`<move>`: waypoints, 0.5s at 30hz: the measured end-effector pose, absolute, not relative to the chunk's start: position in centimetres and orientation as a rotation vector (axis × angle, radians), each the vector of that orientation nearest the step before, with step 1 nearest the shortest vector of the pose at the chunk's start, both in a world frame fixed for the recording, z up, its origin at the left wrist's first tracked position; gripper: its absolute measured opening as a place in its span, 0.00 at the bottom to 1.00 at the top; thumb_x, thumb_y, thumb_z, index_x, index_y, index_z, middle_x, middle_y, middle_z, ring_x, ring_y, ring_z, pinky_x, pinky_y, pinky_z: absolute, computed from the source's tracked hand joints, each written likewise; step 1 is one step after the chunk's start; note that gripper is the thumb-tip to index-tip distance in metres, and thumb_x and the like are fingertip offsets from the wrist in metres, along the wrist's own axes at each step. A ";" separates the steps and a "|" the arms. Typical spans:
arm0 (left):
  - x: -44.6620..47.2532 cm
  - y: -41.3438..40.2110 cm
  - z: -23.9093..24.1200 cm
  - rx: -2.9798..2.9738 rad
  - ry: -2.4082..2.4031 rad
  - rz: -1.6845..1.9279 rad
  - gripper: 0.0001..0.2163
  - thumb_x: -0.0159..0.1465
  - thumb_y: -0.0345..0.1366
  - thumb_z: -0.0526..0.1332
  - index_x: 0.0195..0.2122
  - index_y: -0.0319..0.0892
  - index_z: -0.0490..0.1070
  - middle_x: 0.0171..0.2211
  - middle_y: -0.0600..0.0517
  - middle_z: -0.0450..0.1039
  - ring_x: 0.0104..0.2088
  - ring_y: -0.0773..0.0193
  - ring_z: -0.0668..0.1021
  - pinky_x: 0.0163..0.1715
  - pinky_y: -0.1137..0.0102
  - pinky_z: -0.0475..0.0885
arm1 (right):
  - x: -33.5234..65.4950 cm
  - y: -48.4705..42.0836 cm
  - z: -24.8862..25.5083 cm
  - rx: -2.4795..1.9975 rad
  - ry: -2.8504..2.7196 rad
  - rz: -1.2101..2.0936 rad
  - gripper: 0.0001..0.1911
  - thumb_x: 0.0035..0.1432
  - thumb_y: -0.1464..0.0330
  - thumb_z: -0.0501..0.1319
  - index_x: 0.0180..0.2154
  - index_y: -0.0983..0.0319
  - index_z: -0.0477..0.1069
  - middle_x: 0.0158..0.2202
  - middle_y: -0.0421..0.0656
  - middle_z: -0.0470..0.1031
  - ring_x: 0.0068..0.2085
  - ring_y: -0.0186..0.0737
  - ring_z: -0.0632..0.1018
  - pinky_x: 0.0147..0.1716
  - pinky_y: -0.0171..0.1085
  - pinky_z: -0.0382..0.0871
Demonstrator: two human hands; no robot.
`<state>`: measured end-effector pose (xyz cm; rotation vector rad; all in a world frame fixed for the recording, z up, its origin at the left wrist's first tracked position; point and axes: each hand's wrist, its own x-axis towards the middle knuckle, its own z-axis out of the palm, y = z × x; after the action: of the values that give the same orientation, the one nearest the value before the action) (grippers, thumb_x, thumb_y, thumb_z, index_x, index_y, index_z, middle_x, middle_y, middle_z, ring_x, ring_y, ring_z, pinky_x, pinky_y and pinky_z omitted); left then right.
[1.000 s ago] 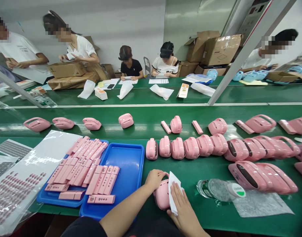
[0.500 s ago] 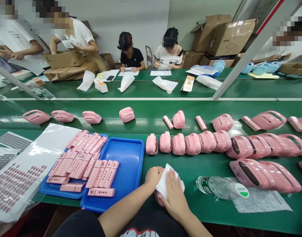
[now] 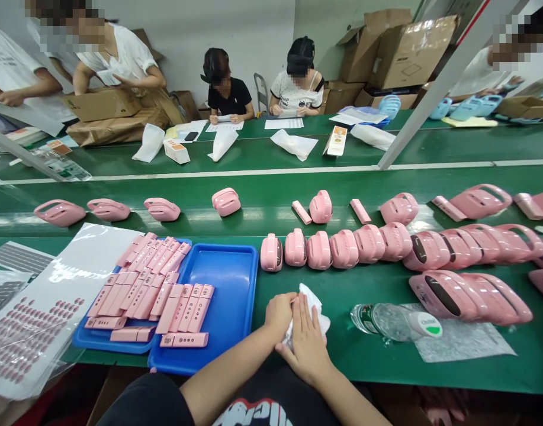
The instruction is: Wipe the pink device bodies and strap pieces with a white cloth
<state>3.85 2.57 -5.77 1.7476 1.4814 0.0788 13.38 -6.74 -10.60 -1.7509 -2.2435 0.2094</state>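
My left hand (image 3: 278,312) is curled at the near edge of the green table (image 3: 369,290), gripping a pink device that is almost wholly hidden. My right hand (image 3: 307,340) lies on top of it, fingers together, pressing a white cloth (image 3: 314,303) onto the device. Just left of my hands stands a blue tray (image 3: 235,278) holding pink button strips (image 3: 182,310). A second blue tray beside it is piled with more pink strips (image 3: 142,278).
A row of pink devices (image 3: 342,248) lines the table beyond my hands, with larger ones (image 3: 471,296) at the right. A plastic water bottle (image 3: 386,322) lies to the right. Sticker sheets (image 3: 26,331) lie at the left. More devices (image 3: 225,201) ride the belt; several people sit opposite.
My right hand has slid the cloth from the device's right side up over its top, covering it. The view has tilted slightly downward.
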 end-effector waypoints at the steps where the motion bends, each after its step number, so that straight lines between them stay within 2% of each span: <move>1: 3.8 2.5 -5.7 1.752 1.478 0.077 0.16 0.66 0.43 0.50 0.32 0.40 0.72 0.29 0.51 0.75 0.30 0.65 0.74 0.30 0.70 0.64 | 13.2 -6.5 -10.5 -1.717 -2.263 0.208 0.52 0.56 0.48 0.51 0.63 0.74 0.24 0.65 0.60 0.38 0.65 0.59 0.41 0.59 0.60 0.47; 4: 3.7 2.3 -5.6 1.766 1.459 0.103 0.16 0.65 0.43 0.49 0.34 0.44 0.74 0.31 0.51 0.77 0.32 0.64 0.75 0.29 0.72 0.61 | 14.2 -7.7 -10.7 -1.715 -2.244 0.187 0.48 0.59 0.50 0.47 0.63 0.74 0.24 0.65 0.60 0.35 0.65 0.59 0.43 0.57 0.61 0.51; 8: 4.0 2.2 -5.7 1.771 1.441 0.158 0.15 0.65 0.42 0.49 0.37 0.50 0.76 0.32 0.54 0.78 0.33 0.64 0.75 0.30 0.72 0.61 | 15.3 -9.6 -11.2 -1.861 -2.095 0.149 0.41 0.63 0.56 0.41 0.62 0.79 0.24 0.65 0.63 0.26 0.64 0.63 0.39 0.52 0.63 0.57; 12: 4.5 2.2 -5.8 1.753 1.446 0.139 0.16 0.64 0.44 0.51 0.32 0.42 0.75 0.28 0.53 0.75 0.29 0.64 0.74 0.28 0.71 0.62 | 13.3 -7.8 -10.4 -1.786 -2.132 0.161 0.48 0.59 0.50 0.45 0.61 0.78 0.22 0.64 0.62 0.21 0.64 0.65 0.38 0.55 0.65 0.51; 15: 4.4 2.3 -6.0 1.747 1.427 0.134 0.17 0.65 0.45 0.51 0.29 0.39 0.72 0.25 0.54 0.72 0.26 0.66 0.72 0.29 0.70 0.65 | 12.9 -6.9 -10.2 -1.705 -2.187 0.212 0.52 0.57 0.45 0.45 0.61 0.77 0.20 0.65 0.60 0.26 0.64 0.61 0.40 0.58 0.61 0.48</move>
<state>4.36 2.30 -5.99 1.7465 1.4272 0.1341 12.85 -6.86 -10.18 -1.7055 -2.1869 0.2118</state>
